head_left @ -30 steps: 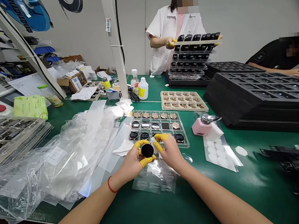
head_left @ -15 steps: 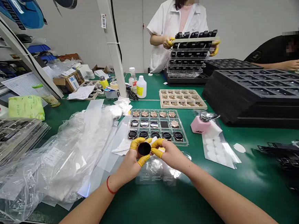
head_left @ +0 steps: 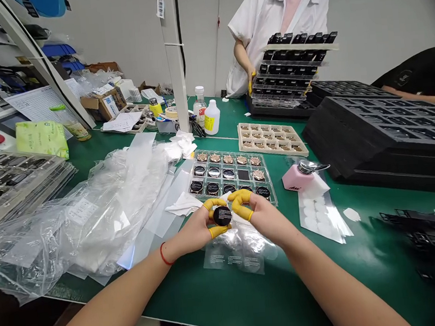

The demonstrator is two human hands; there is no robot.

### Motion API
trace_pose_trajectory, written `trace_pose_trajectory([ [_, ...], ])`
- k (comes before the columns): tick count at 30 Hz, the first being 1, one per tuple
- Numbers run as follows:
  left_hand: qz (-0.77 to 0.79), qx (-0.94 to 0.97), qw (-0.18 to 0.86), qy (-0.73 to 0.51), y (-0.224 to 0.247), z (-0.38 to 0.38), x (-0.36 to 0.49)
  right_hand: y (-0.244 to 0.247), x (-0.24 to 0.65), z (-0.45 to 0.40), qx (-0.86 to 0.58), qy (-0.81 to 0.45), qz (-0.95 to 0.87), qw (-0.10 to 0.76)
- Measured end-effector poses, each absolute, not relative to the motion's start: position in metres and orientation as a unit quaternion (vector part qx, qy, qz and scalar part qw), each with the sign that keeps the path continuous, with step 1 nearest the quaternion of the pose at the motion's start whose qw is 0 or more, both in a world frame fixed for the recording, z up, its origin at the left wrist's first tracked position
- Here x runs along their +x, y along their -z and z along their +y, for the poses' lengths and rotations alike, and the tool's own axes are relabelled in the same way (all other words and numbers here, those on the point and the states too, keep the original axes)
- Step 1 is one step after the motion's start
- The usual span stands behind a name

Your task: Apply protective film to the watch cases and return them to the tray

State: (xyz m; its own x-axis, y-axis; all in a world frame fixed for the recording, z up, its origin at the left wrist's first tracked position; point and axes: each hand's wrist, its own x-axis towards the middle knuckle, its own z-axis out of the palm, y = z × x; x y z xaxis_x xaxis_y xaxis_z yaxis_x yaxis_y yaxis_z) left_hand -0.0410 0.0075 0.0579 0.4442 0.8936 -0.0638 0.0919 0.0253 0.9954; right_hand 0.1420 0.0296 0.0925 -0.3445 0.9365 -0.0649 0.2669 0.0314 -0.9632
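My left hand (head_left: 202, 224), with yellow finger cots, is closed around a round watch head (head_left: 222, 216). White printed text covers its black face, which tilts toward me. Curled in at the watch's right edge, my right hand (head_left: 253, 208) also wears yellow cots; its fingertips are close together, and what they pinch, if anything, is too small to make out. Beneath both hands lies a clear film sheet (head_left: 233, 262) with printed round labels. Just beyond sits a clear tray (head_left: 270, 183) of watch heads, some black-faced, others showing rose-gold backs, with one bare dark compartment.
Plastic bags (head_left: 94, 228) spread across the left. A pink pump bottle (head_left: 297, 178) and white round stickers (head_left: 315, 213) are at right. Behind stand a beige tray (head_left: 303, 151), black foam trays (head_left: 360, 157) and bottles (head_left: 211, 118). A co-worker (head_left: 259, 24) handles stacked trays (head_left: 285, 72).
The watch face, plain black before, now shows white text. My right fingers have curled closer together at its edge. The co-worker's hand has moved lower on the stack, and my view has shifted.
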Motion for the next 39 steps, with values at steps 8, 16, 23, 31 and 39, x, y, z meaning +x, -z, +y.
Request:
trace_pose_trajectory([
  [8, 0.397, 0.633, 0.574, -0.335, -0.0638, 0.0041, -0.0408, -0.0903, 0.1332, 0.0262, -0.487, -0.474, -0.682, 0.27],
  [16, 0.402, 0.634, 0.569, -0.336, -0.0622, 0.0042, -0.041, -0.0904, 0.1328, 0.0242, -0.511, -0.449, -0.687, 0.257],
  [23, 0.399, 0.627, 0.578, -0.337, -0.0605, 0.0042, -0.0407, -0.0885, 0.1317, 0.023, -0.512, -0.429, -0.695, 0.268],
  [31, 0.395, 0.621, 0.586, -0.339, -0.0603, 0.0043, -0.0409, -0.0847, 0.1319, 0.0232, -0.511, -0.387, -0.716, 0.275],
  [39, 0.395, 0.613, 0.593, -0.341, -0.0601, 0.0048, -0.0406, -0.0852, 0.1302, 0.0206, -0.524, -0.345, -0.734, 0.26],
])
